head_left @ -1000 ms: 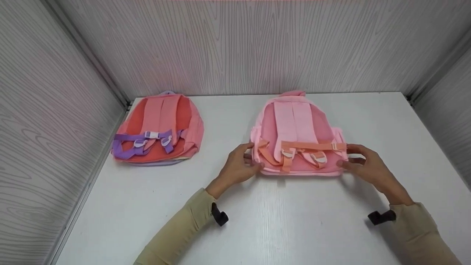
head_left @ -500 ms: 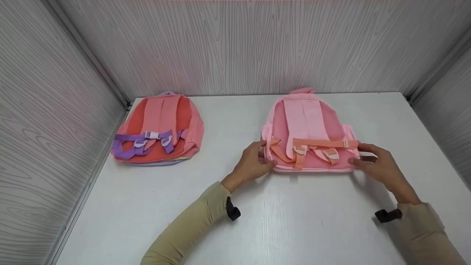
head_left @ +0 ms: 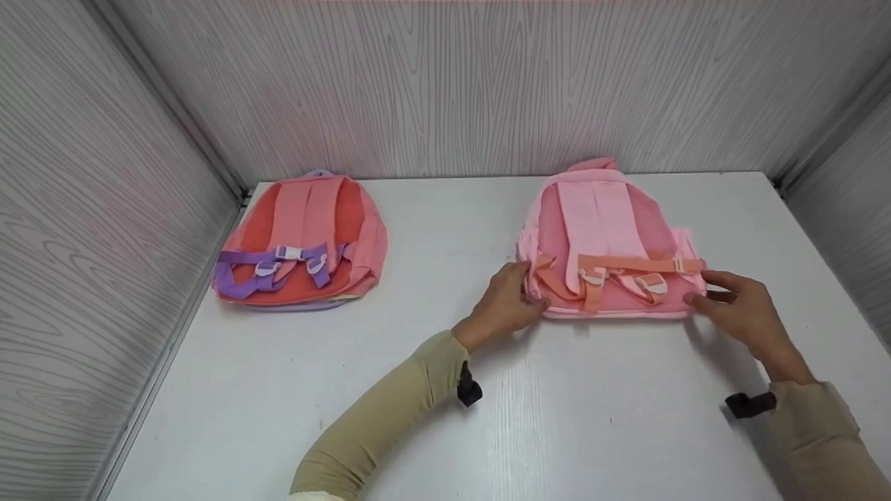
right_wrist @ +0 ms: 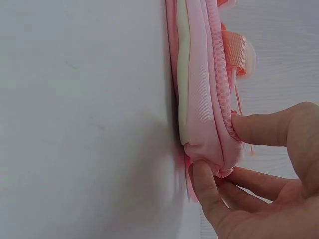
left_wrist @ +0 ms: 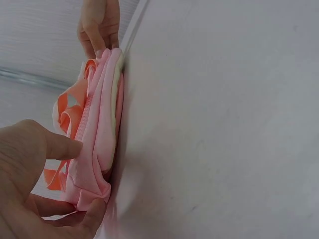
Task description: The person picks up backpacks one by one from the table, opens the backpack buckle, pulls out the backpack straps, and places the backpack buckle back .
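A small light pink backpack lies with its straps up on the right half of the white table, orange webbing and pale buckles across its lower back. My left hand grips its lower left corner, thumb on the back panel and fingers round the side. At the opposite lower corner my right hand pinches it the same way. In the right wrist view the thumb presses the mesh edge while the fingers curl under the pink side. The left wrist view shows the bag's bottom close over the table.
A coral backpack with purple straps lies on the left of the white table. A grey wood-grain panel stands behind the table's far edge, with side panels at left and right.
Both hands have moved the pink backpack to the right and slightly toward the back edge, keeping their hold on its lower corners. The coral backpack has stayed where it was.
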A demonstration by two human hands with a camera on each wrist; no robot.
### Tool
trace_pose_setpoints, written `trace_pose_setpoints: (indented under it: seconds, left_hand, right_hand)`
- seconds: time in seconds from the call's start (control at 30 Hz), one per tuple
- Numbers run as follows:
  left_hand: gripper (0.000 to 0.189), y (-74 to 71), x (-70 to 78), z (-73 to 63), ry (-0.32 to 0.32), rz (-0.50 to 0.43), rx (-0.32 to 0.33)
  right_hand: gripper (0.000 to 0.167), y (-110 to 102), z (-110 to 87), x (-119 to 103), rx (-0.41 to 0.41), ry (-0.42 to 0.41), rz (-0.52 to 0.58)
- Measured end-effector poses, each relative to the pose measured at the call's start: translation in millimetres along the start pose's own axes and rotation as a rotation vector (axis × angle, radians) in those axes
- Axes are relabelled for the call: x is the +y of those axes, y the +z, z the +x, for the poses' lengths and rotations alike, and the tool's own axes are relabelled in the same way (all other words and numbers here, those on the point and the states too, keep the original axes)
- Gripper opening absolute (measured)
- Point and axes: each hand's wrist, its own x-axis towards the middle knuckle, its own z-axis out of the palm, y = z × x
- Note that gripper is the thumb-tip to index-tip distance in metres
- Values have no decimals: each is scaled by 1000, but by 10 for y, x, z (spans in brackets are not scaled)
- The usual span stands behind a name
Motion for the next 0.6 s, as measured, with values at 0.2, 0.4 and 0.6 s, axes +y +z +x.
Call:
trace_pose_setpoints:
  seconds: [0.2, 0.4, 0.6]
  left_hand:
    - [62, 125, 106, 124, -23, 33, 10]
    - [60, 224, 151, 226, -10, 26, 28]
    - [53, 325, 159, 317, 16, 6, 51]
  right_hand:
    - [74, -76, 27, 98, 22, 44, -1]
    - [73, -115, 75, 183, 41, 88, 1]
    - [74, -176, 110, 185, 39, 162, -2]
